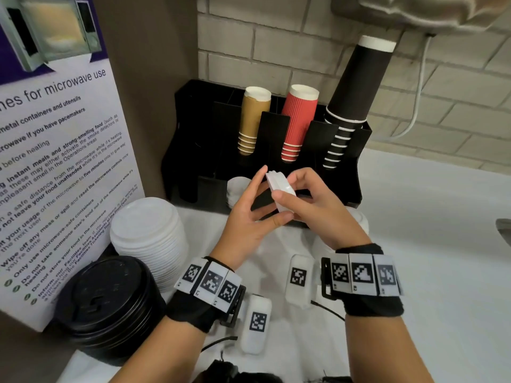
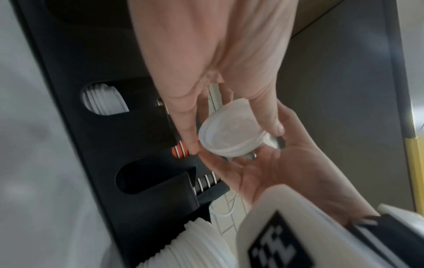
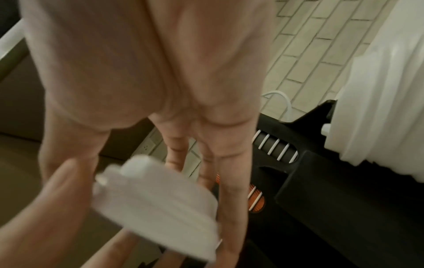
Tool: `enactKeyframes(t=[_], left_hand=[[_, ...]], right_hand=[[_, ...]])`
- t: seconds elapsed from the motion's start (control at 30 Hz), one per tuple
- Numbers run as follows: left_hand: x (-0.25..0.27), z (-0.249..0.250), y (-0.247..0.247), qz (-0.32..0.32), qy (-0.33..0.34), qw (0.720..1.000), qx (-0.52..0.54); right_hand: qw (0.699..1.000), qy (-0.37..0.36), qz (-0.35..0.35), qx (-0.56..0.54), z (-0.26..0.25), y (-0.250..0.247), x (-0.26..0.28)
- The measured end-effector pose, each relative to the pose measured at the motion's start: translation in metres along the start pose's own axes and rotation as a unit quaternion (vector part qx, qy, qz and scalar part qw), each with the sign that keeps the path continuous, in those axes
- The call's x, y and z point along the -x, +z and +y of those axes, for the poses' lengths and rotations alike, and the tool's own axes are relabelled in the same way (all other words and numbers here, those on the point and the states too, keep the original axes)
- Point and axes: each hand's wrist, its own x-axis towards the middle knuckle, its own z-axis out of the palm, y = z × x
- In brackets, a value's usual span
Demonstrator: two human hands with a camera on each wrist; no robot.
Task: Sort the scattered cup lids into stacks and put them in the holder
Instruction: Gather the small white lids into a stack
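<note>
A small stack of white lids [image 1: 280, 190] is being held on edge just in front of the black holder [image 1: 356, 172], both hands gripping it: the left hand [image 1: 249, 217] pinching between thumb and fingers, the right hand [image 1: 318, 205] curling over. Behind, the holder is keeping tan cups [image 1: 253, 120], red cups [image 1: 298, 120], black cups [image 1: 348, 111] and more white lids [image 1: 237, 189].

Both forearms reach in from 6 o'clock toward 12, each wrist wrapped in a black band carrying white tags with black square codes. The left hand [image 1: 249, 214] is turned palm toward 3 o'clock, its fingers extended toward 1 o'clock and its thumb pressing the near end of a small stack of white lids [image 1: 280, 190]. The right hand [image 1: 318, 208] meets it from 4 o'clock, fingers curled over the far side of that stack and thumb on its near face.
</note>
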Motion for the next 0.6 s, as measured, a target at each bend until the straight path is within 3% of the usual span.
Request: enactKeyframes(t=[0.27,0.6], left_hand=[[0.003,0.003,-0.008,0.014,0.011,0.999,-0.046],[0.0,0.001,-0.011,0.014,0.015,0.999,-0.051]], right_hand=[[0.997,0.021,-0.067,-0.043,0.0,-0.014,0.005],[0.995,-0.011,-0.097,0.02,-0.008,-0.011,-0.011]])
